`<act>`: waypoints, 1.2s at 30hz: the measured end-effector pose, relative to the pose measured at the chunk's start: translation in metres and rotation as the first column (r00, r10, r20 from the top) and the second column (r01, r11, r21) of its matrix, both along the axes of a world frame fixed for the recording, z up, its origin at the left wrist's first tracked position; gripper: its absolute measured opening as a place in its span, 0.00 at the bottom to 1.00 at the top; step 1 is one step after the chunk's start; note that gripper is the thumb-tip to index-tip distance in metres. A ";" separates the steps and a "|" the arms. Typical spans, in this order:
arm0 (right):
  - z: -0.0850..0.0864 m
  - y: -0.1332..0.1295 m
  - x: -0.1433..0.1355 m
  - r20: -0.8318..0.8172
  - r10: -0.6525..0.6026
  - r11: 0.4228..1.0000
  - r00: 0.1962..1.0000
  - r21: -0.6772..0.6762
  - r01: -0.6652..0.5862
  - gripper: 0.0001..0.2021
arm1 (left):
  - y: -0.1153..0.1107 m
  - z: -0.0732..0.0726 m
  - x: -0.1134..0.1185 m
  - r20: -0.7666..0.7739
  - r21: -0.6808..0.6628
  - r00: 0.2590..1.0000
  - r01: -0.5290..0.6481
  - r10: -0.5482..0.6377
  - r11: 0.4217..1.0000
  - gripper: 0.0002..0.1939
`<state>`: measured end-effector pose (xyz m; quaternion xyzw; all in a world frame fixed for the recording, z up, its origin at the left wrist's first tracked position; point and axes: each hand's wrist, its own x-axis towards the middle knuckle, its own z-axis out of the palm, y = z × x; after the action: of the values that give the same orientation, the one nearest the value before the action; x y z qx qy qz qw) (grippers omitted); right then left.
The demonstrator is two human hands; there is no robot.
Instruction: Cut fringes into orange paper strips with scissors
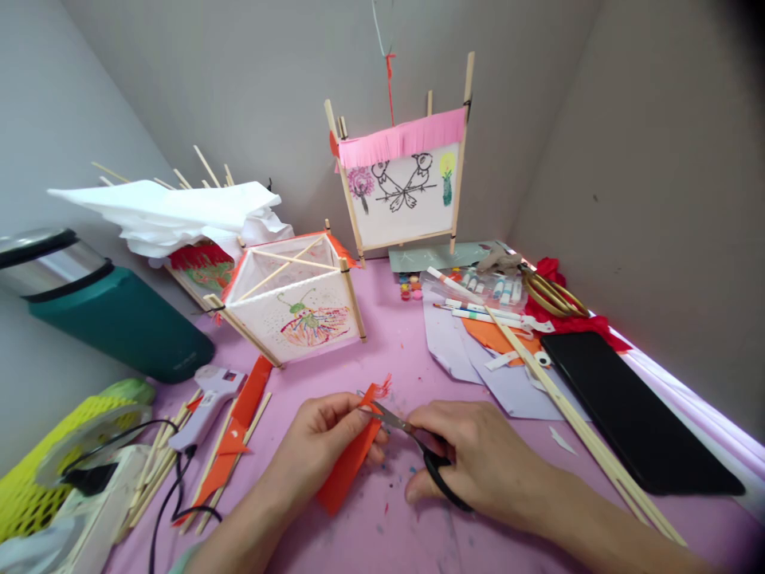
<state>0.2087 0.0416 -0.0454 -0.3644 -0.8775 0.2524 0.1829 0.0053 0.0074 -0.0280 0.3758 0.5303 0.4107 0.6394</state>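
My left hand (pixel 335 430) pinches a strip of orange paper (pixel 347 475), whose far end is cut into thin fringe. In my right hand (pixel 469 454) is a pair of scissors (pixel 441 476) with black handles. Its blades reach left to the paper's upper edge, close to my left thumb; whether they are fully closed is hard to tell. Beyond my hands stands a paper lantern (pixel 311 319) with a wooden stick frame and a drawn butterfly. Farther back hangs another lantern (pixel 411 209) with pink fringe and two drawn birds, below a red string.
On the left are a teal bottle (pixel 125 323), a hot glue gun (pixel 206 402) with a black cable, wooden sticks and orange paper scraps (pixel 242 418). At right lie a black phone (pixel 633 410), long wooden strips (pixel 574 414), markers (pixel 478 287), lilac paper (pixel 448 347) and gold-handled scissors (pixel 553 293).
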 end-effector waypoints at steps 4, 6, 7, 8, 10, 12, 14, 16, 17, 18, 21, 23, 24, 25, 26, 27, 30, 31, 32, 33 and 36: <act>-0.002 0.000 0.000 -0.010 -0.008 1.000 1.000 0.004 0.008 0.18 | 0.000 0.001 0.001 0.010 0.000 0.999 -0.031 0.031 1.000 0.13; -0.003 0.000 0.000 -0.015 -0.009 1.000 1.000 0.004 0.009 0.19 | 0.000 0.001 0.001 0.010 -0.005 0.999 -0.042 0.042 0.999 0.14; -0.003 0.000 0.000 -0.018 -0.008 1.000 1.000 0.005 0.008 0.19 | 0.000 0.000 0.000 0.007 -0.004 0.999 -0.045 0.045 0.999 0.14; -0.003 0.000 0.000 -0.019 -0.008 1.000 1.000 0.007 0.008 0.20 | 0.000 0.000 0.000 0.001 0.000 0.999 -0.047 0.047 0.999 0.14; -0.004 0.000 0.000 -0.019 -0.009 1.000 1.000 0.012 0.010 0.20 | 0.000 0.000 0.000 -0.018 0.010 0.999 -0.047 0.047 0.999 0.14; -0.005 -0.001 -0.001 -0.020 -0.010 1.000 1.000 0.017 0.010 0.20 | 0.000 -0.001 0.000 -0.041 0.023 0.998 -0.041 0.042 0.999 0.14; -0.006 -0.002 -0.001 -0.030 -0.008 1.000 1.000 0.020 0.008 0.19 | 0.000 -0.001 0.001 -0.057 0.030 0.998 -0.028 0.030 0.999 0.14; -0.008 -0.002 -0.001 -0.041 -0.007 1.000 0.999 0.021 0.008 0.18 | 0.000 -0.001 0.001 -0.057 0.034 0.998 -0.023 0.025 0.999 0.14; -0.008 -0.003 -0.002 -0.045 -0.009 1.000 0.999 0.020 0.010 0.18 | 0.000 -0.002 0.001 -0.053 0.033 0.998 -0.022 0.024 0.999 0.13; -0.008 -0.003 -0.002 -0.047 -0.010 1.000 0.999 0.020 0.011 0.17 | 0.000 -0.002 0.002 -0.047 0.032 0.999 -0.024 0.026 0.999 0.13; -0.008 -0.003 -0.001 -0.051 -0.013 1.000 0.999 0.020 0.014 0.16 | 0.000 -0.002 0.002 -0.035 0.028 0.999 -0.026 0.027 0.999 0.13; -0.007 -0.003 -0.001 -0.051 -0.005 1.000 0.999 0.016 0.006 0.15 | 0.001 -0.002 0.001 -0.028 0.025 0.999 -0.025 0.025 0.999 0.13; -0.006 -0.003 -0.001 -0.047 -0.004 1.000 0.999 0.013 0.004 0.15 | 0.001 -0.002 0.001 -0.025 0.023 0.999 -0.025 0.026 0.999 0.13; -0.006 -0.003 -0.001 -0.042 -0.005 1.000 0.999 0.010 0.006 0.16 | 0.001 -0.002 0.001 -0.024 0.021 0.999 -0.025 0.026 0.999 0.13; -0.006 -0.003 -0.002 -0.037 -0.007 1.000 0.999 0.007 0.007 0.16 | 0.001 -0.002 0.001 -0.024 0.019 0.999 -0.025 0.026 0.999 0.13; -0.006 -0.003 -0.002 -0.034 -0.008 1.000 0.999 0.005 0.008 0.17 | 0.001 -0.002 0.001 -0.026 0.018 0.999 -0.026 0.026 1.000 0.13; -0.006 -0.002 -0.002 -0.041 -0.002 1.000 0.999 0.005 0.002 0.17 | 0.001 -0.002 0.001 -0.034 0.017 0.999 -0.023 0.023 1.000 0.13; -0.006 -0.002 -0.003 -0.043 0.003 1.000 0.999 0.012 -0.002 0.16 | 0.001 -0.002 0.001 -0.036 0.014 0.999 -0.021 0.022 1.000 0.13; -0.006 -0.002 -0.003 -0.043 0.004 1.000 0.999 0.021 -0.003 0.16 | 0.001 -0.002 0.000 -0.037 0.012 0.999 -0.020 0.020 1.000 0.13; -0.006 -0.001 -0.003 -0.039 0.002 0.999 0.999 0.033 -0.001 0.16 | 0.000 -0.001 0.000 -0.037 0.009 0.999 -0.017 0.018 1.000 0.13; -0.007 -0.001 -0.003 -0.033 -0.003 0.998 0.999 0.059 0.005 0.14 | -0.001 -0.001 0.000 -0.032 0.007 0.999 -0.011 0.012 1.000 0.13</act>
<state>0.2058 0.0408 -0.0528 -0.3565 -0.8806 0.2321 0.2087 0.0054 0.0066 -0.0293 0.3815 0.5414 0.4100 0.6271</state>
